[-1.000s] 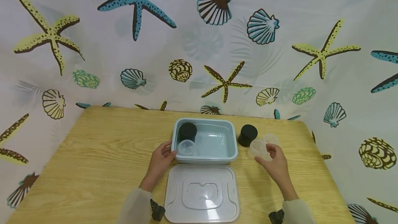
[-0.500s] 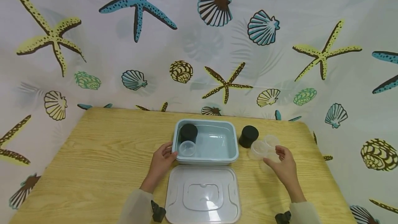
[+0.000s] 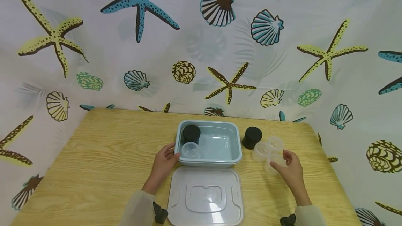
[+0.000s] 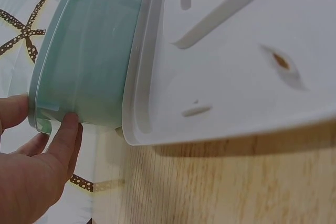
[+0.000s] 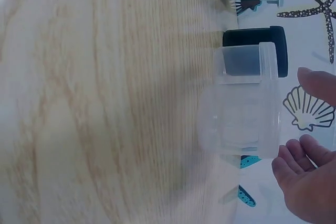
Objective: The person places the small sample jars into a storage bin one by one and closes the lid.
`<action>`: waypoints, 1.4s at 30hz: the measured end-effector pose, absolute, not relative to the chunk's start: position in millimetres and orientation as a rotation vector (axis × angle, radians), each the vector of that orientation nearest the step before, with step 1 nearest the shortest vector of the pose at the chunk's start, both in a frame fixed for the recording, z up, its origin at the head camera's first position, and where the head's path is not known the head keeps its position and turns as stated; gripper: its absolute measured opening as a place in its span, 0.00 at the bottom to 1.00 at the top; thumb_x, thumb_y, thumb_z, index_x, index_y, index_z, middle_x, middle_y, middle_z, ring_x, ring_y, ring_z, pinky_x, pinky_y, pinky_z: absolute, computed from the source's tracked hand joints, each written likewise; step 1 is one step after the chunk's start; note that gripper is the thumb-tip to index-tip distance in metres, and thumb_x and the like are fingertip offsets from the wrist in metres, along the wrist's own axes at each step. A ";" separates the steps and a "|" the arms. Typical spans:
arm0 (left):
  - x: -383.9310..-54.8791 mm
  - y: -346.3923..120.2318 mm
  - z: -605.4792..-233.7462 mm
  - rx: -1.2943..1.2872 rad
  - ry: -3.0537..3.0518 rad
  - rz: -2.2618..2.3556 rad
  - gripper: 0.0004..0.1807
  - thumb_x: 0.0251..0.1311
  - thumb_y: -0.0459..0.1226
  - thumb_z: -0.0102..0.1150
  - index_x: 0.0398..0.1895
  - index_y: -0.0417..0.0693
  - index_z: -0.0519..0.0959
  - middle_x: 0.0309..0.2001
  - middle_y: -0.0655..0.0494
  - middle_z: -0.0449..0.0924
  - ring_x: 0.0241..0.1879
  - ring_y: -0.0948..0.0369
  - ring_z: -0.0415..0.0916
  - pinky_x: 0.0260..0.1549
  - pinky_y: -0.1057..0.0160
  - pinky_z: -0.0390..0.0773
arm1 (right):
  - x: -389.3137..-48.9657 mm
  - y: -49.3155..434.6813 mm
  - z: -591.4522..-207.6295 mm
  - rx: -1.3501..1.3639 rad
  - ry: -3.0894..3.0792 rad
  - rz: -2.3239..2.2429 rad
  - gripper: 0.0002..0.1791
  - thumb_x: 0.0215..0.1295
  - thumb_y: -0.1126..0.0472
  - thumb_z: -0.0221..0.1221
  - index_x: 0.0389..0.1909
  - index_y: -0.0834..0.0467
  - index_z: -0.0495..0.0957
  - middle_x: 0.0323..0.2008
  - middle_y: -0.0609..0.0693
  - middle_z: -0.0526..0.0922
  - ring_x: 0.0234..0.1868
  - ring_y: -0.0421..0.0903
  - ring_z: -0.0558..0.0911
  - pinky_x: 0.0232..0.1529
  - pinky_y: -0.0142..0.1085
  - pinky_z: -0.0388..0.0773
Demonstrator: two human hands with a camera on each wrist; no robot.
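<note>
My left hand (image 3: 163, 161) holds the front left corner of a pale blue plastic box (image 3: 221, 165), thumb near the rim and fingers against the outer wall (image 4: 89, 72). Inside the box, at its left, are a black round container (image 3: 191, 133) and a clear plastic cup (image 3: 190, 150). My right hand (image 3: 292, 172) is around the nearest of three clear cups (image 3: 274, 165), thumb and fingers spread. In the right wrist view, its fingers (image 5: 299, 161) are beside the clear cups (image 5: 244, 116), with a gap between thumb and cup. The other two cups (image 3: 262, 150) stand just behind.
A second black round container (image 3: 252, 137) stands right of the box. A whitish translucent lid (image 3: 205, 196) lies flat in front of the box. Behind the wooden table (image 3: 110, 156) hangs a cloth printed with shells and starfish (image 3: 229, 85).
My right hand has moved right and toward me, away from the two farther cups, and the nearest cup now shows more plainly beside them. My left hand has stayed at the box corner.
</note>
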State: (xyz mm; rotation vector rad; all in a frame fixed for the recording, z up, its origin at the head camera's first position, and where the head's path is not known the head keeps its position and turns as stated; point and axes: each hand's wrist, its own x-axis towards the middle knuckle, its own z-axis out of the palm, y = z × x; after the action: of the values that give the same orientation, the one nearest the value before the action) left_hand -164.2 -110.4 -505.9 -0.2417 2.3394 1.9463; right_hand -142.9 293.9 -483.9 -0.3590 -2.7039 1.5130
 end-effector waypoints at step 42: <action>-165.0 -112.7 -511.8 -0.191 2.348 1.975 0.27 0.64 0.30 0.54 0.67 0.38 0.64 0.59 0.33 0.71 0.58 0.44 0.72 0.50 0.63 0.80 | -147.4 293.8 -511.9 -0.401 -2.756 1.460 0.42 0.55 0.62 0.67 0.66 0.69 0.56 0.65 0.69 0.58 0.66 0.66 0.60 0.66 0.59 0.60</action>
State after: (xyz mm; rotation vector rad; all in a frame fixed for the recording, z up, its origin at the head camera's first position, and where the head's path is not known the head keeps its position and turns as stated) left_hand -165.0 -112.7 -511.8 -0.1913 2.3479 1.9748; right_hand -147.4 293.8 -511.9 -0.4006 -2.7558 1.4595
